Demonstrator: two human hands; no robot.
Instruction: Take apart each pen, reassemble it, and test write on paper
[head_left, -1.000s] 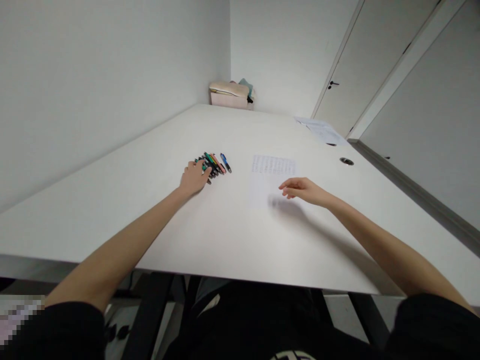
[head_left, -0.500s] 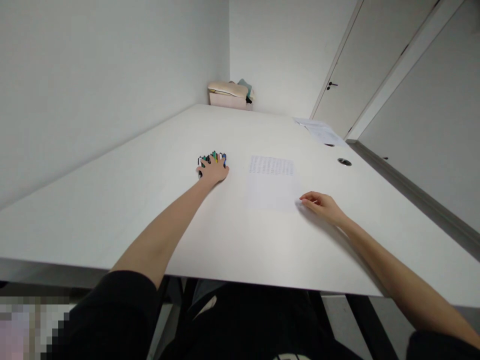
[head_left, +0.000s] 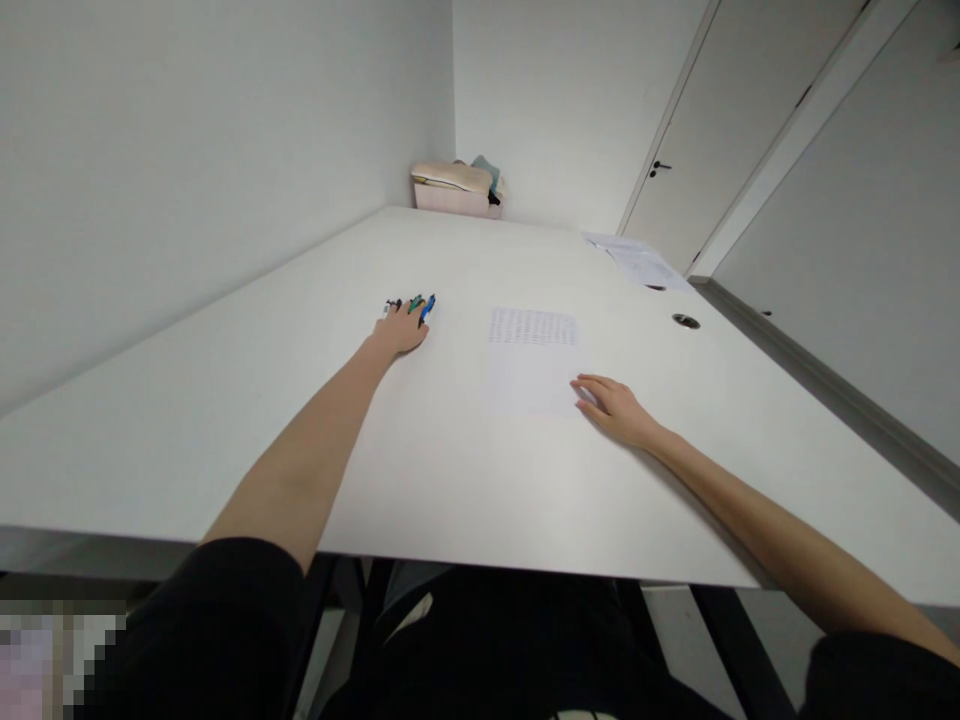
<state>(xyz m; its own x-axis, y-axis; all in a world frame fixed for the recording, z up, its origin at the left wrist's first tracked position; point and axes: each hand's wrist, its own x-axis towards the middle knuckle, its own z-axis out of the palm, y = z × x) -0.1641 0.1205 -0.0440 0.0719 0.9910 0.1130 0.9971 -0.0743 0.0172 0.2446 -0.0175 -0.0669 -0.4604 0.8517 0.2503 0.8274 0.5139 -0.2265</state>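
Note:
My left hand [head_left: 401,333] lies palm down over several pens [head_left: 427,308], its fingers spread across them. A blue one sticks out at the right of the fingers, with green and black ends beside it; the rest are hidden under the hand. Near the right edge of a white sheet of paper [head_left: 529,380], my right hand [head_left: 616,410] rests with fingers stretched out and the thumb apart. Its fingertips are at the paper's edge, and nothing shows in its grasp. Rows of printed text run along the upper part of the sheet.
Both arms rest over a white table [head_left: 450,480]. More papers [head_left: 641,262] lie at its far right, close to a round cable hole [head_left: 685,321]. A pale pink box [head_left: 452,198] with cloth-like things on it stands at the far end. A wall runs along the left.
My left hand has shifted left with the pens, and fewer pens show around it. The right hand has come left to the paper's edge, its fingers going from a pinch to stretched out.

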